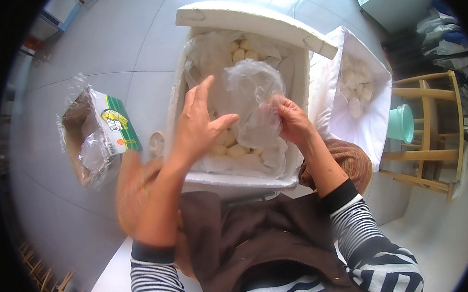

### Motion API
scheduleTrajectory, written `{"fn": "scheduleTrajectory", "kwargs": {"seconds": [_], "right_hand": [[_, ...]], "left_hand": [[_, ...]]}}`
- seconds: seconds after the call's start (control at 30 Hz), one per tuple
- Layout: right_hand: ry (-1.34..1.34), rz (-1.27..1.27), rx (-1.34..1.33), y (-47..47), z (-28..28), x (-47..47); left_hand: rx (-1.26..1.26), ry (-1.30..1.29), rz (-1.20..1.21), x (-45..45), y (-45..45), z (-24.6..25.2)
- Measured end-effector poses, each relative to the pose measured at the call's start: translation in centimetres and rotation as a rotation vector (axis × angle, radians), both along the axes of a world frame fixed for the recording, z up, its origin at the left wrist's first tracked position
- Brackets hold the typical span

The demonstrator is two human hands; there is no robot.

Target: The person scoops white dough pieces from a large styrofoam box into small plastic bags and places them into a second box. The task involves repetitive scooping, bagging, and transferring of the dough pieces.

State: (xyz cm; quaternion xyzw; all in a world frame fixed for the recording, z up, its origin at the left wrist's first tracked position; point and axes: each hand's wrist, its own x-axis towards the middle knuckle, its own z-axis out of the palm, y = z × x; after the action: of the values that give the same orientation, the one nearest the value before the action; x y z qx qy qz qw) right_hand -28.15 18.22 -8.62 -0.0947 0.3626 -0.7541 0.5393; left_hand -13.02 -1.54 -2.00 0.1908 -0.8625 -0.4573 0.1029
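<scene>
My right hand (292, 116) pinches the edge of a clear plastic bag (255, 100) with thumb and fingers. The bag hangs over a white foam box (244, 178). My left hand (202, 122) is raised over the box's left side, with fingers and thumb spread and nothing in it. Pale yellowish round pieces (236, 150) lie in the box, in a near group partly under the bag and a far group (244, 51) beyond it. Thin plastic sheeting (208, 47) lines the box. The foam lid (250, 20) rests across the far rim. What the bag contains is hard to make out.
On the left, an open cardboard carton (114, 125) holds clear plastic. Right of the box stands a container lined with white cloth (372, 137), with pale wrapped pieces (357, 86) inside. Beyond it are a light green bucket (401, 123) and a wooden chair (439, 155).
</scene>
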Motion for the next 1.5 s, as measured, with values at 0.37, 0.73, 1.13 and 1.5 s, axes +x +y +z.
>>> {"fn": "scheduleTrajectory", "kwargs": {"seconds": [0.37,0.73,1.13,1.5], "right_hand": [[0.359,0.293,0.454,4.3,0.2,4.4],[-0.133,-0.140,0.495,8.0,-3.1,2.7],[0.454,0.293,0.682,6.0,-1.4,3.3],[1.840,1.222,0.753,3.7,-3.2,7.3]], "left_hand": [[1.305,-0.034,-0.207,1.2,0.5,-2.2],[0.678,-0.399,-0.166,3.7,-0.7,-1.8],[0.556,-0.533,-0.431,3.5,1.0,-0.7],[-0.342,-0.690,-0.880,6.2,5.1,-7.9]]}}
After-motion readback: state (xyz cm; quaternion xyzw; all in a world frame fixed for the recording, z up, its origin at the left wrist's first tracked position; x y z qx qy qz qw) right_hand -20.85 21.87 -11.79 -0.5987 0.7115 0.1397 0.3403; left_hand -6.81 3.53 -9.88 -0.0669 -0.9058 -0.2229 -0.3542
